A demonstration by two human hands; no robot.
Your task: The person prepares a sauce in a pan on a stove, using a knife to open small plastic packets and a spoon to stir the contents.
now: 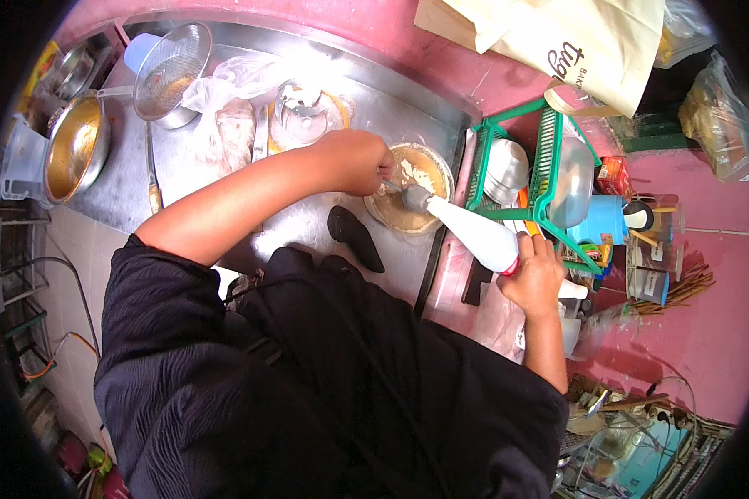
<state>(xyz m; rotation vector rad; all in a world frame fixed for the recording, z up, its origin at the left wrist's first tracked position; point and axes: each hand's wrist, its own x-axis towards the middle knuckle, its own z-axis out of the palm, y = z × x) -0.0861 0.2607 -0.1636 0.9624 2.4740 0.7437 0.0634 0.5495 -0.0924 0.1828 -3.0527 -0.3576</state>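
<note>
Near the middle of the steel counter, my left hand is closed on the thin handle of a utensil whose far end meets a grey rounded spoon or ladle. Below it stands a round tub of brownish contents with pale flakes. My right hand grips a white tapered bottle by its reddish end, tilted, with its narrow end at the grey spoon or ladle. Whether anything flows from it cannot be told. A black curved object lies on the counter beside the tub.
A green plastic dish rack with bowls stands right of the tub. Leftward on the steel counter are a plastic bag, a mesh strainer, a round container, a knife and a metal bowl.
</note>
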